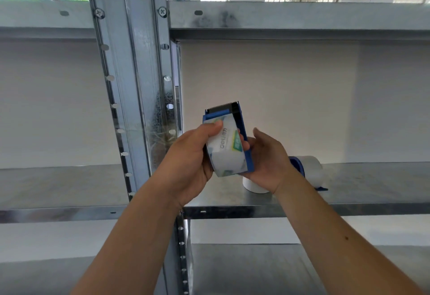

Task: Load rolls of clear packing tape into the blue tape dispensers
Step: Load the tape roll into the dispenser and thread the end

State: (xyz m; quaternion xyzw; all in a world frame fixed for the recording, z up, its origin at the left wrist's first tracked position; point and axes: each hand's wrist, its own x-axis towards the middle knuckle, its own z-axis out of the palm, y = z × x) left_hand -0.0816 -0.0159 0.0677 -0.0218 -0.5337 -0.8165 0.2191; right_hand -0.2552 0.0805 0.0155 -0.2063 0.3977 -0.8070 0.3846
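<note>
A blue tape dispenser (243,129) with a black toothed blade at its top is held up in front of the shelf. A roll of clear packing tape (229,152) with a printed label sits inside it. My left hand (190,157) grips the roll and the dispenser's left side, thumb pressed on the tape near the top. My right hand (267,157) cups the dispenser's right side from behind. A second blue dispenser (307,171) with a tape roll lies on the shelf behind my right hand. A white roll (254,186) stands partly hidden below my right palm.
A galvanised metal shelf (232,199) runs across the middle, with another shelf board (279,15) above and one below. A perforated steel upright (139,85) stands left of my hands. A white wall backs the shelf.
</note>
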